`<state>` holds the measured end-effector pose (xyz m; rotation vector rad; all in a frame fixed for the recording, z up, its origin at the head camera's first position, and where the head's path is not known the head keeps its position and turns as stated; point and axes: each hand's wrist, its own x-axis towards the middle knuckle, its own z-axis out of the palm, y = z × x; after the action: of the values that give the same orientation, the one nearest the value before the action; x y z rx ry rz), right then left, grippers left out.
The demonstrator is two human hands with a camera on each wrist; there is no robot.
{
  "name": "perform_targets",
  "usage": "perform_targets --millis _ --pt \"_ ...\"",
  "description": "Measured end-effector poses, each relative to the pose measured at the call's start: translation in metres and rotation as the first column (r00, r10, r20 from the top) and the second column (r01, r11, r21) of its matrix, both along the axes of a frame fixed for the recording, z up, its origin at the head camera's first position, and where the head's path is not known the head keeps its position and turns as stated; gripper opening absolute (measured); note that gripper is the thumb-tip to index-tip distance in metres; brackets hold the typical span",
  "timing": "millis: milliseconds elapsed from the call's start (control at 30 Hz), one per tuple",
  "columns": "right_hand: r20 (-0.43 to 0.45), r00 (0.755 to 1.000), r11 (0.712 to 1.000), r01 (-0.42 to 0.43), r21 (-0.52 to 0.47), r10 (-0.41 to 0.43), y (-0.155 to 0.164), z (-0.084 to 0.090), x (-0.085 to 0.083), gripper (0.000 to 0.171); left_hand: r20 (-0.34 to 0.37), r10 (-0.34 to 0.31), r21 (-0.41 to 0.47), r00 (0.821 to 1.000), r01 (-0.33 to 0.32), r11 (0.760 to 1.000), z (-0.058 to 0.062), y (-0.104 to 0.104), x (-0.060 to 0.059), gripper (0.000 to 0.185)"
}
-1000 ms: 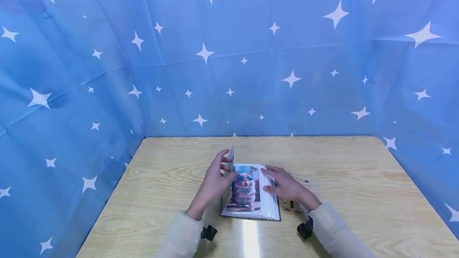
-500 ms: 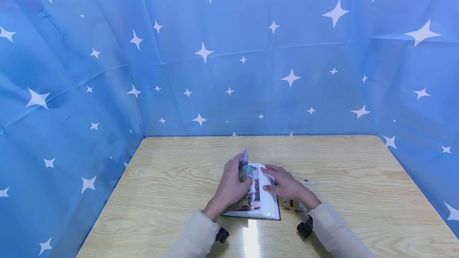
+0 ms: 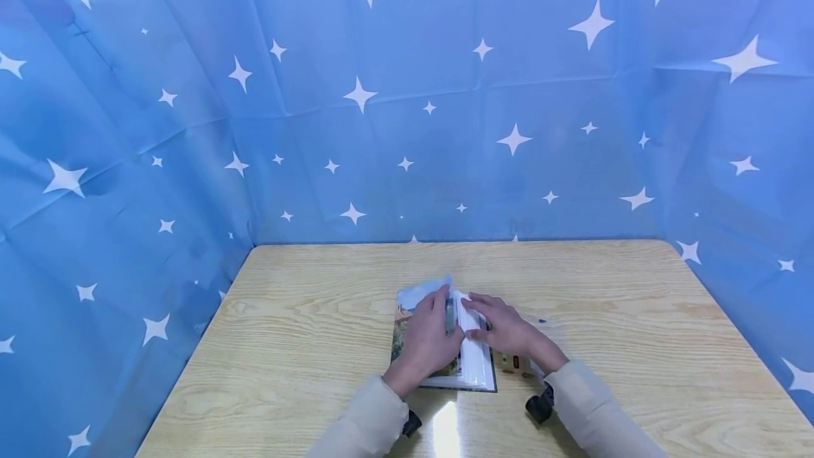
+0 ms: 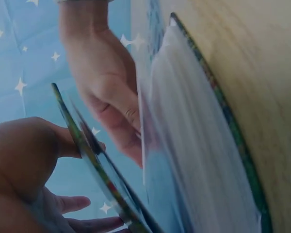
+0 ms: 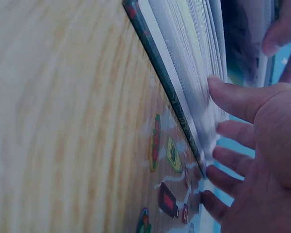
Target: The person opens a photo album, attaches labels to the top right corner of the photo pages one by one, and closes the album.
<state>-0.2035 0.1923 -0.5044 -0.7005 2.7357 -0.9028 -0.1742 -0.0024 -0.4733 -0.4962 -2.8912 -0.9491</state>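
A photo album [image 3: 475,366] lies on the table in front of me, its white page edges facing right. My left hand [image 3: 427,338] grips the half-raised front cover [image 3: 420,297], which leans rightward over the pages. In the left wrist view, the thumb and fingers lie on either side of the thin cover [image 4: 94,165], and a gap separates it from the page stack [image 4: 199,111]. My right hand [image 3: 511,329] rests against the album's right side. Its thumb and loosely spread fingers touch the page edges [image 5: 184,48] in the right wrist view. The picture inside is mostly hidden.
A clear sheet with small coloured stickers [image 5: 169,196] lies beside the album, partly under my right forearm. Wood-grain tabletop [image 3: 305,316] surrounds them. A blue curtain with white stars [image 3: 445,126] hangs behind the table.
My left hand has swung the front cover from upright on the left over to the right, covering the bear-like animal picture with sunglasses. The right hand has stayed at the page edges.
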Motion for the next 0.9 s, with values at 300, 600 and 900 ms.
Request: perform_targets --millis 300,600,900 --pt "-0.015 1.000 1.000 -0.012 0.013 0.013 -0.002 0.003 0.000 0.060 -0.022 -0.023 -0.126 0.999 0.021 0.992 -0.003 0.002 0.003 0.072" --pt "-0.021 1.000 1.000 -0.009 0.003 0.009 -0.003 0.004 0.000 0.062 0.000 -0.152 -0.153 0.988 0.151 0.977 -0.009 -0.015 0.011 0.060" --pt "0.008 1.000 0.999 0.010 -0.052 -0.009 0.001 0.003 0.001 0.063 0.043 -0.254 -0.203 0.966 0.257 0.945 -0.012 -0.036 0.015 0.059"
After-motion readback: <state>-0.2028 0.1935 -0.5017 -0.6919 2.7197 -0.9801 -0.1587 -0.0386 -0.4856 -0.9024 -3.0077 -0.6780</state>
